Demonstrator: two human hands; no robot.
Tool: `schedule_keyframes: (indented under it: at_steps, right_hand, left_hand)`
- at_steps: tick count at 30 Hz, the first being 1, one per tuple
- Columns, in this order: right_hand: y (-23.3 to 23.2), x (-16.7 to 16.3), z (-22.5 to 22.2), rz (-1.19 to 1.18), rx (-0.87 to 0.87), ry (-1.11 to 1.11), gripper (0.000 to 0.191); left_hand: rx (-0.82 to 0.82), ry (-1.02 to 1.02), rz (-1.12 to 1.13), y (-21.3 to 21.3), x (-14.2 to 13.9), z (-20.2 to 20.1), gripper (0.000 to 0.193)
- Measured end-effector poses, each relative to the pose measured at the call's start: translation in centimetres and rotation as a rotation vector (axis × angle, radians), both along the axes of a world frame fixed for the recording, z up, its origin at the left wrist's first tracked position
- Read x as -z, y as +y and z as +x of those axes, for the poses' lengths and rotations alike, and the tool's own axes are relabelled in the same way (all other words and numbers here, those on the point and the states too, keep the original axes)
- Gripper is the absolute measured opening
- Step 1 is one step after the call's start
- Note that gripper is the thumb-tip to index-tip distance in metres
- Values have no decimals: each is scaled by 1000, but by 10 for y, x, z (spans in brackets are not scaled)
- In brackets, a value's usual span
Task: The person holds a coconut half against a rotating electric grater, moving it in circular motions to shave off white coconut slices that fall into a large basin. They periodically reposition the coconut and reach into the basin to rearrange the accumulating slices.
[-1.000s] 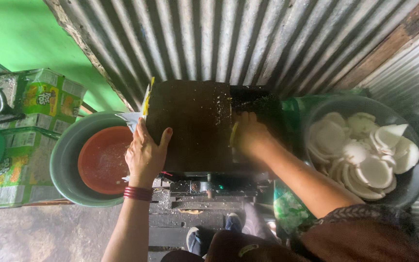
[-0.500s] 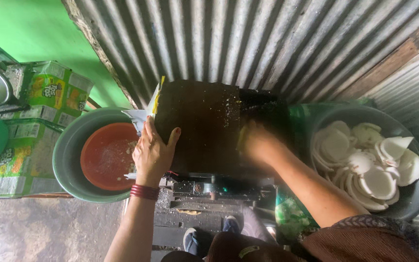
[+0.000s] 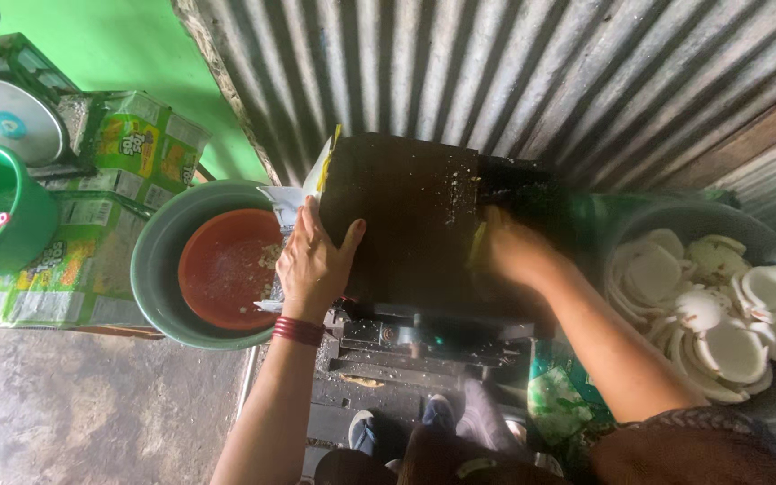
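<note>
**Head view: both hands at the dark grating machine**

The head view looks straight down on a dark, box-shaped metal machine housing that stands against a corrugated metal wall. The left hand lies flat on the housing's left edge, fingers spread and the thumb over the top. Its grip is released; it presses rather than grasps, probably to steady the housing. The right hand is at the right side of the housing and blurred. Its fingers look curled around something pale yellow, but whether that grip is clenched cannot be told.

An orange-red round plastic basin sits inside a larger grey-green round tub just left of the housing, with pale shreds near the housing side; the placement suggests a catch point. A grey round bowl of white curved coconut pieces stands to the right, near the right arm. Green printed cartons and a green plastic bucket lie further left.

Compared with the frame half a second earlier, both hands remain at the same stations; only the camera framing has shifted slightly.
</note>
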State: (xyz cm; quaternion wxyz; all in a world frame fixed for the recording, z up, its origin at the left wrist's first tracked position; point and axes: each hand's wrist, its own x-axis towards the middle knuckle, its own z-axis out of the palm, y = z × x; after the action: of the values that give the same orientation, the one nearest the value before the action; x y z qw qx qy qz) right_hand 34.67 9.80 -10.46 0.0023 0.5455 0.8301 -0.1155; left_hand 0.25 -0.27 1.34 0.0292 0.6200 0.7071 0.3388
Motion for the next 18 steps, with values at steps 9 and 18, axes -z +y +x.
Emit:
schedule_keyframes:
  at_steps: [9,18]
  right_hand:
    - [-20,-109,-6,-228,149,56,81]
    - [10,-38,18,-290,-73,-124,28]
  left_hand:
    - [-21,-48,-130,-2,-5,-1,80]
    - [-30,13,-147,-3,-10,4,84]
